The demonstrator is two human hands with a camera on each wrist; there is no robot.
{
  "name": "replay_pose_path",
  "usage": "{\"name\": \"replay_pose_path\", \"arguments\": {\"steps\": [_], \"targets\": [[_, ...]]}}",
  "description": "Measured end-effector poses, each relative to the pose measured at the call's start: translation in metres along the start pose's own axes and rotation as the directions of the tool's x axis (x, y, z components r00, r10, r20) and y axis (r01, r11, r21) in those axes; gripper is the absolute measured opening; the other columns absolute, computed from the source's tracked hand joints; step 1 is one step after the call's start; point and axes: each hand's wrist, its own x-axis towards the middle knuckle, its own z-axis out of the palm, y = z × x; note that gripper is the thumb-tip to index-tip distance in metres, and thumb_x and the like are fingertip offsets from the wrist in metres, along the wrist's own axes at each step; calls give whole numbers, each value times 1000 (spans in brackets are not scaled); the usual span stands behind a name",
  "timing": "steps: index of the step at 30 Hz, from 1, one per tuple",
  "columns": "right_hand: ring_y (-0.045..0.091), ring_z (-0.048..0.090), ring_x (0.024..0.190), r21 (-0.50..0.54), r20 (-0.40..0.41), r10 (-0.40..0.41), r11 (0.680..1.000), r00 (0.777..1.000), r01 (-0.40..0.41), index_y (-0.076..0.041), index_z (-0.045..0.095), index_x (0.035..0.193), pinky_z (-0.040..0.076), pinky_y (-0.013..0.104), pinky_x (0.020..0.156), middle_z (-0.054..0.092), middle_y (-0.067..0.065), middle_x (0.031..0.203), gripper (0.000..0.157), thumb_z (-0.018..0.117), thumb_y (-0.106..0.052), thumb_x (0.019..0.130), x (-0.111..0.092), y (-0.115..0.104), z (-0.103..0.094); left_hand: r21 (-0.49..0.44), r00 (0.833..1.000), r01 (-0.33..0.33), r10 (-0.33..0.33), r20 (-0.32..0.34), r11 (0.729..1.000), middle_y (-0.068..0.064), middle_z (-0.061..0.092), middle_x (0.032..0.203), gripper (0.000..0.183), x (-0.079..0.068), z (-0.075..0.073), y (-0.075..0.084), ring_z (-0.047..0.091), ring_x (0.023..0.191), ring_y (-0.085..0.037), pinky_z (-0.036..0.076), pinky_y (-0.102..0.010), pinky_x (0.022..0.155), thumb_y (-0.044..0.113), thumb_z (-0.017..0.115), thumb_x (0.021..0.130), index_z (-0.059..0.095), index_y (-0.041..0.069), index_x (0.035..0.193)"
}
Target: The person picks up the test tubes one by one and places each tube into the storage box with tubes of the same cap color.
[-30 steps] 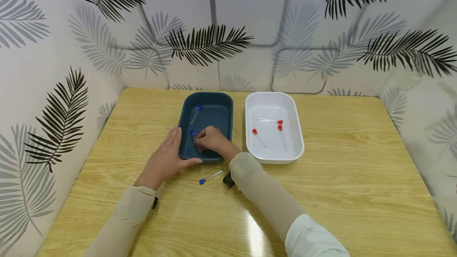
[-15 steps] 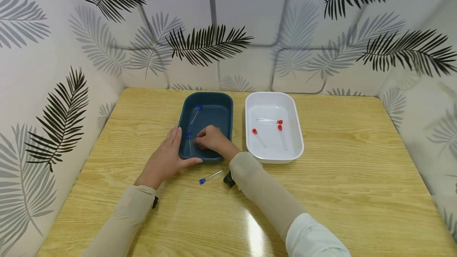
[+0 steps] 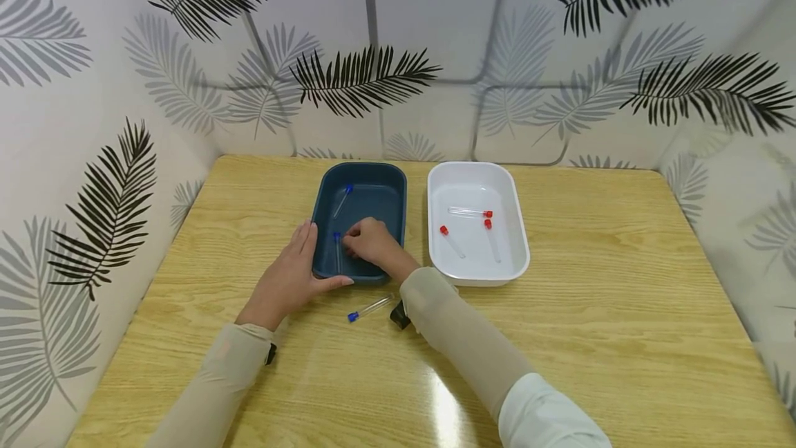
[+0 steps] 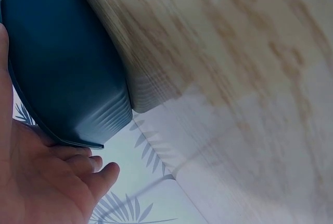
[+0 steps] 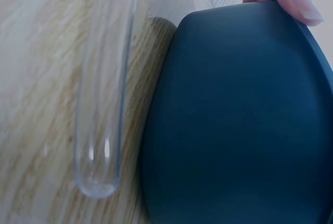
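Observation:
My left hand rests at the near left corner of the dark blue tray, fingers straight along its left wall and thumb over the front rim. The right wrist view shows that thumb on the rim. Inside the tray, my right hand has its fingers bent downward just right of a clear test tube with a blue cap. Its fingertips are partly hidden, so contact with the tube cannot be made out. Another blue-capped test tube lies farther back in the tray.
A third blue-capped test tube lies on the wooden table in front of the tray, beside my right wrist. To the right stands a white tray holding three red-capped test tubes. A leaf-patterned wall closes off the back.
The near blue-capped tube swung from slanted to nearly upright in the head view, shifting left, then back right toward my right hand. My left hand stayed in place.

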Motion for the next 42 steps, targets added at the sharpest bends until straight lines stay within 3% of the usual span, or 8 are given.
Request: {"name": "replay_pose_path", "arguments": {"steps": [24,35,42], "targets": [[7,62,67,-29,-124,-137,990,983,135,-4,69,106,50,21,63,67,-2,77,24,54,-19,93,-4,-1,0,1,1000,-1,1,-18,1000,-16,7,154,120,0,0,1,6,140,-28,20,-47,109,83,45,69,7,1,148],[1,62,75,-76,-207,-337,941,918,328,-3,69,108,50,18,71,69,-3,89,25,53,-18,95,-11,-1,1,10,1000,2,-2,-12,1000,-16,5,154,121,1,-1,1,5,141,-27,21,-48,108,84,44,68,6,2,148],[1,63,77,-24,-247,-409,909,878,416,-2,68,107,49,14,70,69,2,93,25,52,-16,96,-16,0,2,5,1000,-8,8,-12,1000,-17,5,153,121,0,-1,1,7,140,-29,22,-49,107,83,45,68,6,0,148]]}}
